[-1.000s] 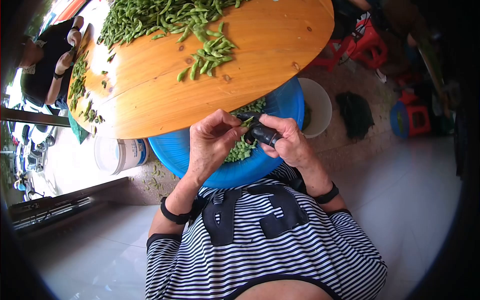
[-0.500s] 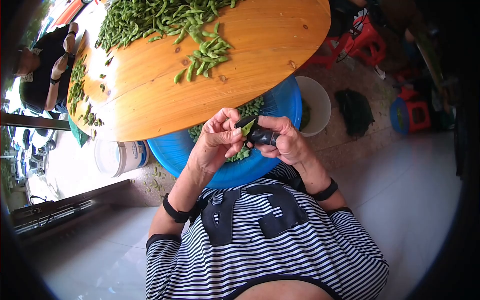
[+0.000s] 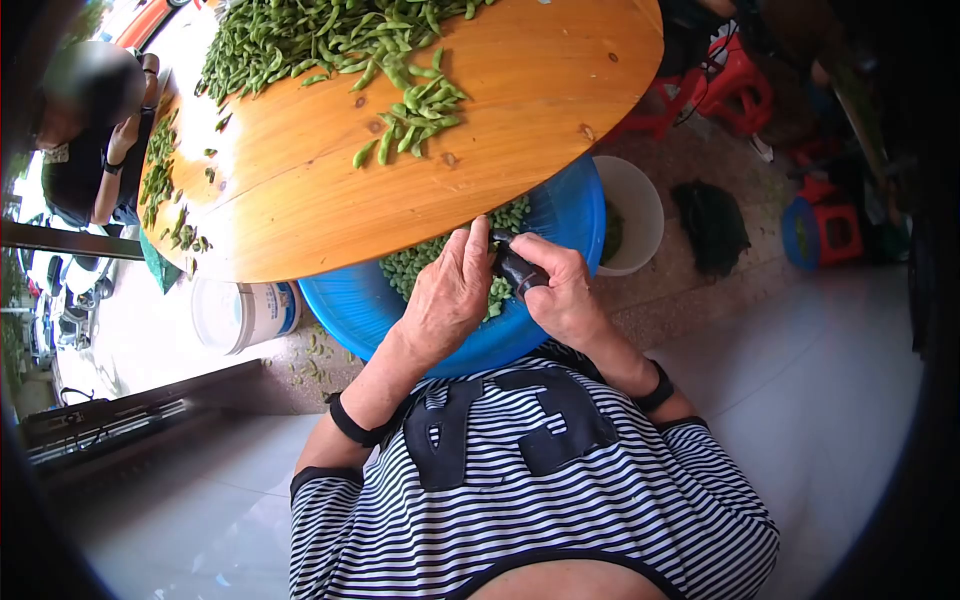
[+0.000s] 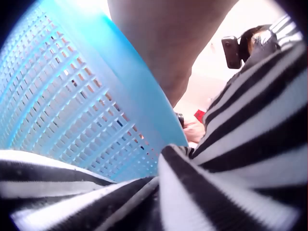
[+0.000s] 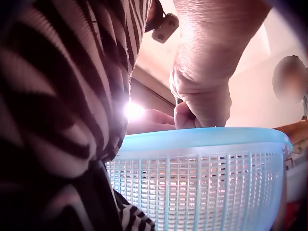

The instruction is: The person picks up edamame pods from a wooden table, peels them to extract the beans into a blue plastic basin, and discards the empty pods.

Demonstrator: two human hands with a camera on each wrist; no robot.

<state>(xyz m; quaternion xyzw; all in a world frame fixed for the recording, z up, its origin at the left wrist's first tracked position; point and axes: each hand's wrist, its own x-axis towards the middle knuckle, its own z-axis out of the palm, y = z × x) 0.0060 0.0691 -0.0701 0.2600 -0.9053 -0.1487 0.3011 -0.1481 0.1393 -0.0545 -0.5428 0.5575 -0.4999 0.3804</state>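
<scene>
Both hands meet over a blue basket partly filled with shelled green soybeans. In the head view my left hand shows its back, with index and middle fingers stretched forward; its thumb is hidden. Opposite, my right hand bends its thumb and index finger inward. A black rounded covering shows at their tips, beside the left fingers. I cannot tell whether a pod is between the hands. The right wrist view shows the right hand just above the basket's rim.
A wooden table overhangs the basket, bearing a heap of soybean pods. A white bucket stands left, a translucent bucket right. Red stools are farther off. Another person sits at the table's left end.
The split green pod seen between the fingertips half a second ago no longer shows. The left hand has turned back-up and its fingers have straightened; the right hand has tilted forward slightly.
</scene>
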